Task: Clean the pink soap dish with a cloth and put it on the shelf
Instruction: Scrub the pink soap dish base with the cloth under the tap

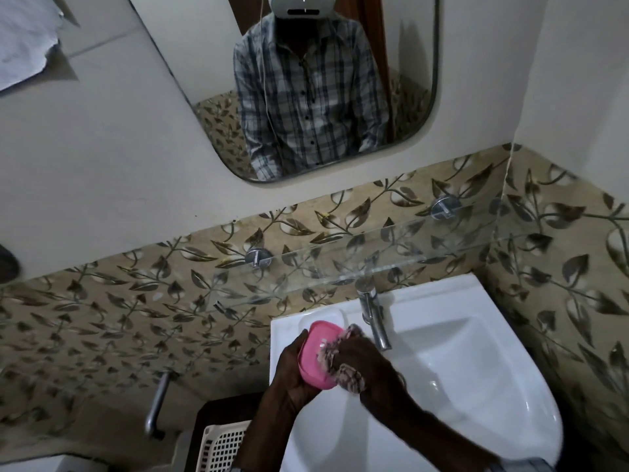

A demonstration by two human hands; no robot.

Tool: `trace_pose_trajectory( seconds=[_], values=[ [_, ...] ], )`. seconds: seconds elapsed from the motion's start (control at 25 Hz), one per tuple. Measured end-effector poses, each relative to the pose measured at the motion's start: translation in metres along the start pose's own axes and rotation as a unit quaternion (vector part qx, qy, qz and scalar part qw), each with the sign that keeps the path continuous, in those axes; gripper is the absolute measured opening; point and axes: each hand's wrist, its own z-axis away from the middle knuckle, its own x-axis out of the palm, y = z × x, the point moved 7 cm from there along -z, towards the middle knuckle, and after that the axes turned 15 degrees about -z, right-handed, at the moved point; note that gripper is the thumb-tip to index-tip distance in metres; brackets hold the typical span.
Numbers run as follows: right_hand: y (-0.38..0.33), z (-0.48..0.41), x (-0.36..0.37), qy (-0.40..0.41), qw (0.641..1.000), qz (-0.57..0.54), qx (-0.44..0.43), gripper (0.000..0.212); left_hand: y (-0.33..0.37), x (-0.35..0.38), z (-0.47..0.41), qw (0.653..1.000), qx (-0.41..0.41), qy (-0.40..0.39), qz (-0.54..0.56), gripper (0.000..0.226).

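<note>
My left hand (pixel 291 364) grips the pink soap dish (pixel 315 352) from its left side, over the left rim of the white sink (pixel 476 369). My right hand (pixel 366 359) holds a patterned cloth (pixel 350 371), bunched up and pressed against the dish's right side. A glass shelf (pixel 391 250) runs along the leaf-patterned tiles above the sink, held by two round metal brackets.
A chrome tap (pixel 372 313) stands just right of my hands at the sink's back. A mirror (pixel 306 80) hangs above the shelf. A cream plastic basket (pixel 223 444) sits low on the left, beside a metal pipe (pixel 156 403).
</note>
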Motion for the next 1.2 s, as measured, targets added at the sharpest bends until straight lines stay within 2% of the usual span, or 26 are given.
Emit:
trace_pose_trajectory(
  seconds=[0.12, 0.16, 0.2, 0.28, 0.36, 0.44, 0.56, 0.6, 0.68, 0.72, 0.76, 0.8, 0.88, 1.0, 1.04, 1.08, 1.12, 1.2],
  values=[
    [-0.014, -0.004, -0.008, -0.093, 0.988, 0.094, -0.078, 0.047, -0.015, -0.001, -0.001, 0.999, -0.03, -0.025, -0.011, 0.061],
    [-0.009, -0.008, -0.021, -0.084, 0.988, 0.111, -0.074, 0.053, -0.018, -0.002, -0.002, 0.999, -0.032, -0.026, -0.015, 0.059],
    [-0.004, -0.011, -0.033, -0.051, 0.991, 0.111, -0.058, 0.048, -0.019, -0.002, -0.004, 0.999, -0.03, -0.02, -0.022, 0.058],
    [0.004, -0.002, -0.03, -0.01, 0.991, 0.134, -0.018, 0.012, -0.015, -0.003, -0.009, 1.0, -0.012, -0.002, -0.023, 0.06],
    [-0.001, 0.014, -0.003, -0.074, 0.985, 0.148, -0.058, 0.028, -0.009, -0.005, -0.012, 1.0, -0.004, 0.007, -0.02, 0.064],
    [0.004, 0.008, -0.008, -0.122, 0.981, 0.138, -0.067, 0.035, -0.007, -0.009, -0.012, 0.999, -0.004, 0.012, -0.032, 0.066],
    [0.027, -0.02, -0.054, 0.011, 0.992, 0.107, 0.06, 0.045, -0.011, -0.009, -0.013, 0.997, -0.008, 0.002, -0.072, 0.067],
    [0.025, -0.025, -0.052, 0.023, 0.991, 0.117, 0.065, 0.047, -0.012, -0.004, -0.012, 0.997, -0.008, -0.003, -0.079, 0.067],
    [0.005, -0.027, -0.031, -0.013, 0.99, 0.14, -0.02, 0.039, -0.015, 0.004, -0.012, 0.998, 0.011, -0.009, -0.063, 0.059],
    [0.0, -0.024, -0.019, -0.035, 0.986, 0.161, -0.035, 0.037, -0.014, 0.004, -0.013, 0.998, 0.033, -0.001, -0.055, 0.055],
    [0.003, -0.022, -0.013, -0.034, 0.989, 0.145, 0.017, 0.037, -0.012, 0.002, -0.013, 0.997, 0.053, 0.014, -0.055, 0.055],
    [0.007, -0.019, -0.015, 0.014, 0.99, 0.096, 0.106, 0.034, -0.008, -0.002, -0.014, 0.995, 0.069, 0.033, -0.063, 0.057],
    [0.013, -0.004, -0.009, 0.095, 0.966, 0.054, 0.236, 0.029, -0.004, -0.01, -0.016, 0.991, 0.079, 0.081, -0.078, 0.062],
    [-0.006, 0.005, 0.033, -0.026, 0.952, 0.189, 0.238, 0.051, -0.002, -0.021, -0.017, 0.979, 0.092, 0.155, -0.097, 0.069],
    [-0.011, 0.002, 0.031, -0.039, 0.948, 0.17, 0.265, 0.05, 0.001, -0.026, -0.017, 0.973, 0.109, 0.174, -0.107, 0.068],
    [-0.008, -0.004, 0.023, -0.012, 0.946, 0.109, 0.305, 0.043, 0.006, -0.026, -0.014, 0.967, 0.132, 0.183, -0.121, 0.066],
    [-0.002, -0.011, 0.008, 0.063, 0.943, 0.021, 0.327, 0.035, 0.01, -0.024, -0.012, 0.963, 0.157, 0.175, -0.134, 0.062],
    [0.02, -0.022, -0.027, 0.207, 0.896, -0.063, 0.388, 0.03, 0.009, -0.016, -0.011, 0.956, 0.177, 0.167, -0.165, 0.053]
  ],
)
